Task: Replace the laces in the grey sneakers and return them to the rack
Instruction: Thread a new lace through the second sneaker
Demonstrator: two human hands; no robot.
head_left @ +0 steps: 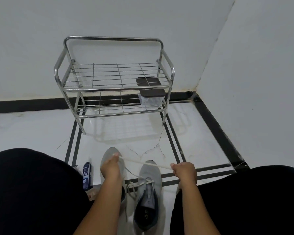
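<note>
Two grey sneakers stand side by side on the white floor, toes pointing away from the person. The left sneaker (109,160) lies directly under the left hand (111,167), its toe showing just beyond the fingertips. The right sneaker (147,192) sits between the two forearms, below and to the left of the right hand (185,172).

One pale lace (143,162) runs taut between the hands. The left fingers pinch one end of it above the left sneaker's toe; the right fingers are curled in a fist around the other end. Loose loops of lace lie across the right sneaker's tongue, below the stretched span.

One dark spray can (87,175) lies on the floor just left of the left hand, beside the left knee.

One metal rack (114,89) with two wire shelves stands against the wall, well beyond the fingertips. One clear container with a dark lid (151,97) rests on its lower shelf, at the right end.
</note>
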